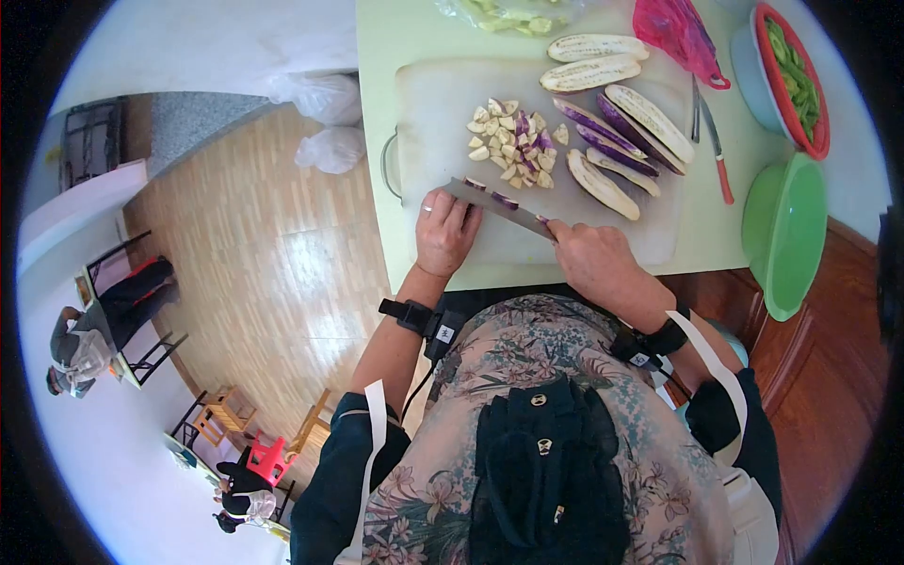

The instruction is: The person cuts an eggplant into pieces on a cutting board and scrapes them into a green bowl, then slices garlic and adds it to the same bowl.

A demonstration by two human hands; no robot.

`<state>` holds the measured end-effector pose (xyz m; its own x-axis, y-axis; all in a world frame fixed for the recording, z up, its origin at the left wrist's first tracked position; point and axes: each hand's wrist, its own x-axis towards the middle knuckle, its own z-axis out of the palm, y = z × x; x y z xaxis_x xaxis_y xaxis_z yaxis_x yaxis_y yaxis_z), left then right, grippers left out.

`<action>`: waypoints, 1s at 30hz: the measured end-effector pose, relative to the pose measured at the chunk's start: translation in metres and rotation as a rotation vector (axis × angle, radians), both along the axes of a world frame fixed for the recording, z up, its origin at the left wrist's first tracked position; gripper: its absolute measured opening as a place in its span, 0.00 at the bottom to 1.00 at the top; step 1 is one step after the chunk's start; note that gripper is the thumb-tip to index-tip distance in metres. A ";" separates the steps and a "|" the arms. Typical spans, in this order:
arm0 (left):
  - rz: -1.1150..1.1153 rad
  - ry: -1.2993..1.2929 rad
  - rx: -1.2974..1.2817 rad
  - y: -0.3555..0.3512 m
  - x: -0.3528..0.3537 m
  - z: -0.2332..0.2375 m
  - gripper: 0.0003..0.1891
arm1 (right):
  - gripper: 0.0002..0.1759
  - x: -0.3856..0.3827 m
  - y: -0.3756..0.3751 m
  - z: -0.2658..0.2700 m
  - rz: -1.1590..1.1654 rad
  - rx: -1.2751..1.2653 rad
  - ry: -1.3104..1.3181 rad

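My right hand point(603, 264) is closed around the handle of a kitchen knife point(521, 218), whose blade points left across the white cutting board point(428, 104). At the blade's far end, my left hand point(447, 234) has its fingers bent close against the near side; what lies under them is hidden. Small purple-skinned eggplant pieces point(506, 201) show along the blade's far edge. Beyond it lies a pile of diced eggplant point(513, 141). To the right of the pile, several long eggplant halves and slices point(603, 185) lie on the board, some with the cut face up.
On the right, a second knife with a red handle point(723, 179) lies beside the board. A green basin point(786, 235) and a red-rimmed bowl of green vegetables point(800, 80) stand there. A pink plastic bag point(680, 38) lies at the back. Two people are at tables across the room.
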<state>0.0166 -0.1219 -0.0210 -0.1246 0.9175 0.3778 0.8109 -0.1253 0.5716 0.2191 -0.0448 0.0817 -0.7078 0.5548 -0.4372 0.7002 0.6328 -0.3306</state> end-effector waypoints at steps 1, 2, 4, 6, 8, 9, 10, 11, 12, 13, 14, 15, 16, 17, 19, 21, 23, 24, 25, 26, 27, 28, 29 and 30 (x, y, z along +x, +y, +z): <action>0.002 -0.003 0.001 0.001 0.000 0.000 0.13 | 0.13 -0.001 0.000 -0.001 0.002 -0.009 -0.001; 0.004 0.002 0.013 0.001 0.000 -0.001 0.13 | 0.13 -0.003 0.000 -0.002 0.005 -0.018 -0.001; 0.008 0.006 0.026 0.001 0.000 -0.002 0.14 | 0.14 -0.009 0.000 -0.007 0.006 -0.029 0.036; 0.007 0.027 0.025 0.000 -0.001 -0.004 0.14 | 0.15 -0.020 0.000 -0.017 0.005 -0.038 0.076; 0.010 0.030 0.021 0.001 0.000 -0.002 0.13 | 0.17 -0.035 -0.001 -0.030 -0.012 0.027 0.074; 0.015 0.032 0.019 0.001 0.000 -0.001 0.13 | 0.17 -0.040 0.000 -0.031 -0.011 0.026 0.079; 0.015 0.034 0.019 -0.001 -0.001 -0.002 0.13 | 0.17 -0.042 0.000 -0.030 -0.023 0.010 0.064; 0.007 0.017 0.009 -0.002 -0.001 -0.003 0.12 | 0.17 -0.043 0.001 -0.029 -0.036 -0.005 0.046; 0.000 0.000 0.002 -0.002 0.000 -0.004 0.12 | 0.17 -0.042 0.003 -0.032 -0.036 -0.002 0.044; 0.001 0.000 0.006 -0.001 0.000 -0.004 0.12 | 0.16 -0.039 0.005 -0.038 -0.060 -0.033 0.059; 0.000 -0.026 0.026 0.001 0.001 -0.006 0.12 | 0.16 -0.037 0.006 -0.041 -0.084 -0.066 0.075; -0.001 -0.053 0.044 0.002 0.001 -0.005 0.12 | 0.16 -0.033 0.008 -0.040 -0.083 -0.065 0.076; 0.001 -0.051 0.044 0.002 0.000 -0.004 0.12 | 0.16 -0.029 0.009 -0.037 -0.135 -0.085 0.119; -0.006 -0.057 0.043 0.002 0.000 -0.004 0.12 | 0.15 -0.025 0.010 -0.034 -0.187 -0.106 0.162; -0.017 -0.068 0.037 -0.001 0.000 -0.004 0.12 | 0.15 -0.019 0.009 -0.022 -0.159 -0.092 0.109; -0.014 -0.053 0.042 -0.001 0.000 -0.006 0.13 | 0.14 -0.010 0.005 -0.012 -0.133 -0.075 0.055; -0.016 -0.025 0.016 -0.004 -0.002 -0.006 0.13 | 0.13 -0.003 -0.001 -0.005 -0.064 -0.059 0.053; -0.018 0.003 -0.010 -0.004 -0.002 -0.006 0.13 | 0.13 -0.002 -0.002 -0.003 -0.067 -0.057 0.055; -0.021 0.004 -0.009 -0.004 -0.002 -0.006 0.13 | 0.13 -0.001 -0.003 -0.001 -0.066 -0.063 0.031; -0.015 -0.002 -0.007 -0.003 -0.001 -0.006 0.13 | 0.12 0.000 -0.003 0.000 -0.066 -0.072 0.007; -0.007 -0.008 -0.007 -0.003 0.000 -0.006 0.13 | 0.12 0.001 -0.004 -0.001 -0.069 -0.073 0.007; -0.009 -0.007 -0.009 -0.004 -0.001 -0.006 0.13 | 0.15 0.003 -0.004 -0.002 -0.037 -0.052 0.025; -0.013 0.006 -0.010 -0.004 -0.001 -0.006 0.13 | 0.17 0.003 -0.005 -0.003 -0.005 -0.030 0.043; -0.017 0.017 -0.010 -0.004 -0.001 -0.005 0.13 | 0.17 0.003 -0.005 -0.003 -0.006 -0.032 0.043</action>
